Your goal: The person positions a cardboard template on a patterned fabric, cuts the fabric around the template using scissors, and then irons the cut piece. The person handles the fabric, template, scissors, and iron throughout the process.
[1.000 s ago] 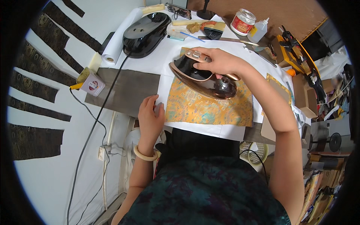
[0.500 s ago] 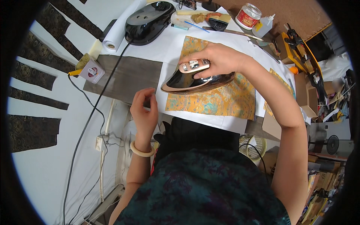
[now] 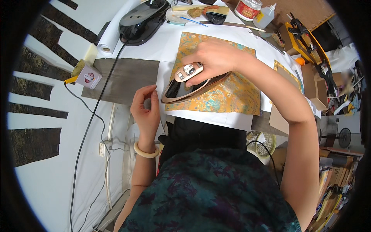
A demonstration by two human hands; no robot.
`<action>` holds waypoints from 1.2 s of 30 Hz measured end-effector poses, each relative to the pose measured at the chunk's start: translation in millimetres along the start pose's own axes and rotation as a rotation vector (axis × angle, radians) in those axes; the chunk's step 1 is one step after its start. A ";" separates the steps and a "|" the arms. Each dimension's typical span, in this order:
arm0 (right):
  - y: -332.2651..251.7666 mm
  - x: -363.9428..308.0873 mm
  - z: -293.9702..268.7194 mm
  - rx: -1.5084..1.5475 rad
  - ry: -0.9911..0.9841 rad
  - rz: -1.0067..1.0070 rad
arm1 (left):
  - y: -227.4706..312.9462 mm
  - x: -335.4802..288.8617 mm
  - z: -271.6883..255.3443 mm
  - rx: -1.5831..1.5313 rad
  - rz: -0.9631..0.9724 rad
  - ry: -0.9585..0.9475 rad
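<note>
My right hand (image 3: 214, 58) is closed around the handle of a clothes iron (image 3: 179, 91), black and glossy with a rose-gold rim and silver buttons. The iron rests on a golden-orange patterned fabric (image 3: 228, 100), its pointed front at the left edge of the cloth. Part of the fabric is covered by the iron and my forearm. White paper (image 3: 216, 120) lies under the fabric. My left hand (image 3: 146, 104), a cream bangle on its wrist, hovers just off the table's near edge, left of the iron's tip. Its fingers curl loosely with a gap to the thumb, and nothing shows in them.
A black cord runs from the glossy black rounded appliance (image 3: 143, 23) down the left side. Behind the cloth are a brush (image 3: 215, 14), a red-labelled jar (image 3: 247, 9) and a squeeze bottle (image 3: 265, 16). A tin cup (image 3: 88, 75) stands at the left edge.
The iron and my right hand have slid leftward over the fabric, and the iron is turned a little. My left hand stays beside the table edge, fingertips drawn slightly closer to the thumb. The view has shifted slightly.
</note>
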State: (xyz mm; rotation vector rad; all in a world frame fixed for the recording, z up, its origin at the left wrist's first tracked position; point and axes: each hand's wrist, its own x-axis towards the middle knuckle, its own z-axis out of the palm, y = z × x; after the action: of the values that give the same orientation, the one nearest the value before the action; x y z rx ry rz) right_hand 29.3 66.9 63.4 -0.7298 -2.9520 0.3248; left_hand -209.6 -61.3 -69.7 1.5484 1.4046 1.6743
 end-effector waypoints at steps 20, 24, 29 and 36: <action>-9.5 -93.2 -5.1 0.009 -0.053 0.137 | -11.8 9.9 73.8 -0.046 0.085 -0.485; -7.5 -124.3 -6.0 0.018 -0.025 0.182 | -16.2 2.8 78.4 0.346 0.293 -0.588; -6.9 -162.1 -3.7 0.031 -0.010 0.274 | -12.5 1.2 84.9 0.534 0.433 -0.648; -19.3 -188.1 -9.8 0.007 -0.042 0.428 | -5.0 -1.8 88.6 0.701 0.493 -0.663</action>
State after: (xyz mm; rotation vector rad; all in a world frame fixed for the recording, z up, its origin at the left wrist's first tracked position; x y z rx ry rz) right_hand 187.9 -36.2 71.6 -1.3692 -2.8047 0.3798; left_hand -129.2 -28.9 -88.6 2.6875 1.3457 0.7021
